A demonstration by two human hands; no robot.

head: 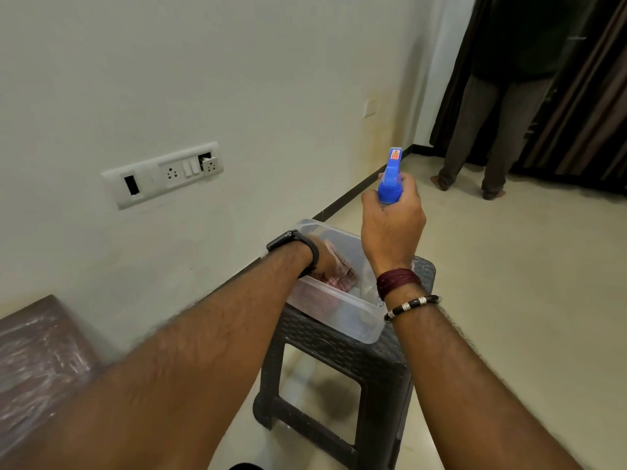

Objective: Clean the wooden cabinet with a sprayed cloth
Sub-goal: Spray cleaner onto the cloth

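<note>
My right hand (392, 225) grips a spray bottle with a blue trigger head (392, 178), held upright above a clear plastic box (339, 310). My left hand (324, 257) reaches down into that box and rests on a reddish checked cloth (339, 279); whether its fingers grip the cloth is hidden by the wrist. The box sits on a dark woven-pattern plastic stool (339, 354). At the lower left edge is the corner of a brown wooden surface (37, 361) with a shiny film on it.
A white wall with a switch and socket panel (163, 173) is on the left. Another person's legs (475, 137) stand by dark curtains (583, 96) at the far right. Beige floor tiles (526, 283) spread to the right of the stool.
</note>
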